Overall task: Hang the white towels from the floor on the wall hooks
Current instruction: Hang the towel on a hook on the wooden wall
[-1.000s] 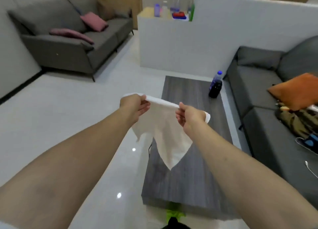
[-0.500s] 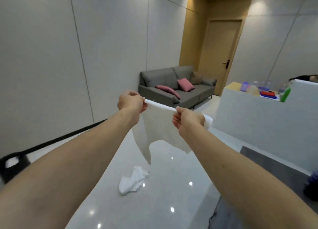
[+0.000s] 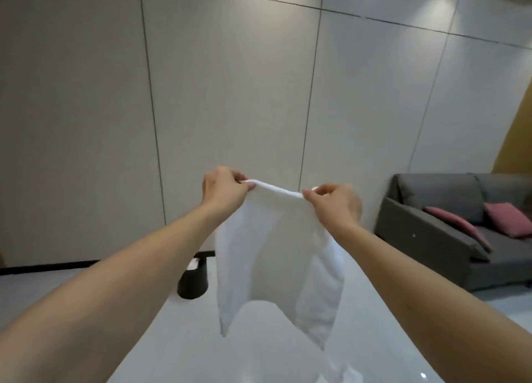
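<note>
Wall panels (image 3: 230,95) fill most of our view, pale and flat, split by thin dark seams; a dark skirting strip runs along their foot at the left; glossy pale floor (image 3: 178,339) spreads open beneath our arms, with free room on both sides of the cloth.

White towel (image 3: 276,256) hangs in the air in front of the wall, well clear of the floor; its top edge is stretched taut and nearly level between our two hands; its lower corners dangle loose, the right side longer than the left.

Left hand (image 3: 223,191): grip closed in a pinch on the towel's top left corner, thumb and fingertips pressed onto the rolled hem; right hand (image 3: 335,202): grip likewise pinching the top right corner, fingers curled over the edge; both forearms extended forward.

Black bin (image 3: 193,280) stands on the floor near the skirting, behind and left of the towel, apart from it; grey sofa (image 3: 431,238) sits against the wall at the right, carrying two pink cushions (image 3: 506,220); we see open floor between sofa and towel.
</note>
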`<move>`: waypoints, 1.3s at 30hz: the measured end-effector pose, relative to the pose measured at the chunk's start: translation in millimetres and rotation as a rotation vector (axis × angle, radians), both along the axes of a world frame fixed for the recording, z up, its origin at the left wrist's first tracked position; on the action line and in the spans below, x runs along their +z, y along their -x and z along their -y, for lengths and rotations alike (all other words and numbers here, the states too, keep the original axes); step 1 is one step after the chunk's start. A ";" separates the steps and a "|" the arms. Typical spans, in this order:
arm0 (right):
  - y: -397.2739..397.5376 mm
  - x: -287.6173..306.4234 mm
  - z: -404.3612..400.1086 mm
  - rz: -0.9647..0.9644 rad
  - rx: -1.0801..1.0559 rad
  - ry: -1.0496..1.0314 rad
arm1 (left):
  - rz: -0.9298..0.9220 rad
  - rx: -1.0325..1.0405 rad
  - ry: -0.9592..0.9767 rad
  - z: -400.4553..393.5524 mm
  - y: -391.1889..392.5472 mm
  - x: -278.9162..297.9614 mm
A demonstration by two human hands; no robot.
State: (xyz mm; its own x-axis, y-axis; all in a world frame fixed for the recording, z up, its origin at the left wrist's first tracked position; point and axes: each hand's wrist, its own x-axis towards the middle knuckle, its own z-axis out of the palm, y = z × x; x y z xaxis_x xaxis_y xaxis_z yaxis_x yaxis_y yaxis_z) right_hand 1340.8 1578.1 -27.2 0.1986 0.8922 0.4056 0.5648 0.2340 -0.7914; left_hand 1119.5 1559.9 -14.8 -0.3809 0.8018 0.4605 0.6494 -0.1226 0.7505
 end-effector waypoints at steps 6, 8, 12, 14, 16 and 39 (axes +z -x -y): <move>126.2 37.2 -103.3 0.150 0.398 -0.177 | -0.121 0.272 -0.017 -50.7 122.2 47.0; 171.4 47.6 -130.5 0.110 0.543 -0.181 | -0.131 0.345 -0.028 -55.3 163.4 57.3; 264.3 59.1 -165.2 0.062 0.800 -0.157 | -0.165 0.478 -0.030 -49.2 240.8 69.5; 308.8 62.1 -175.5 0.030 0.961 -0.104 | -0.170 0.538 -0.029 -41.7 278.1 71.7; 352.7 64.5 -182.9 0.004 1.085 -0.105 | -0.163 0.590 -0.033 -32.8 315.4 71.8; 897.8 94.0 -101.5 0.004 1.703 0.178 | -0.228 1.072 0.072 131.6 775.8 97.8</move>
State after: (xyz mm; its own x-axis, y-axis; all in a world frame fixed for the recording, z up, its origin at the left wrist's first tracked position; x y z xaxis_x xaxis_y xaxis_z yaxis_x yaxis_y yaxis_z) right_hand 443.0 1679.6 66.9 -0.9525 0.1107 0.2836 -0.2079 0.4441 -0.8715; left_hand 343.7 1428.3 83.0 -0.8082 0.1328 0.5737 0.5166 0.6277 0.5824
